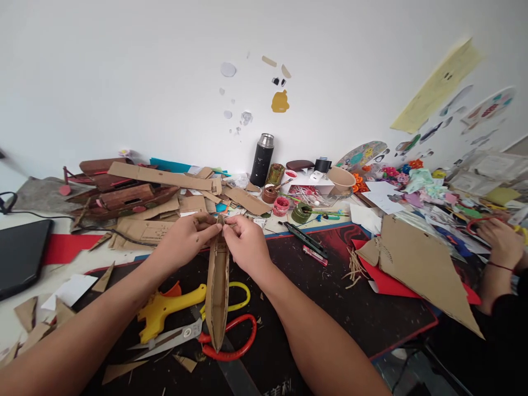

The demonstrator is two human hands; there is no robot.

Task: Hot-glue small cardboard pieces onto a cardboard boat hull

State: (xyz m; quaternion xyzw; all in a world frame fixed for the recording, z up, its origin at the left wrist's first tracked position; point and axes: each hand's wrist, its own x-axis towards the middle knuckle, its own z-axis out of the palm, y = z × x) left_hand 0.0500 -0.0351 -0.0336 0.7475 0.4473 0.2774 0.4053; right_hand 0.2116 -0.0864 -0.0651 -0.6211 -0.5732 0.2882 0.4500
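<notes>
A long, narrow cardboard boat hull [218,280], pointed at the near end, hangs over the dark mat between my hands. My left hand [192,234] pinches its far tip from the left, fingers closed. From the right, my right hand [247,239] grips the same tip with thumb and forefinger. Exactly how the fingertips meet the cardboard is partly hidden. Beneath the hull lie scissors [187,331] with red handles and a yellow glue gun [169,309]. A yellow loop handle [243,297] shows just right of the hull.
Paint jars [281,205], a black thermos [262,159] and cardboard strips [160,176] line the wall side. A box cutter [305,240] lies right of my hands. Brown model boats [124,195] stand left. Another person's hand [501,242] is at far right, near a cardboard sheet [421,264].
</notes>
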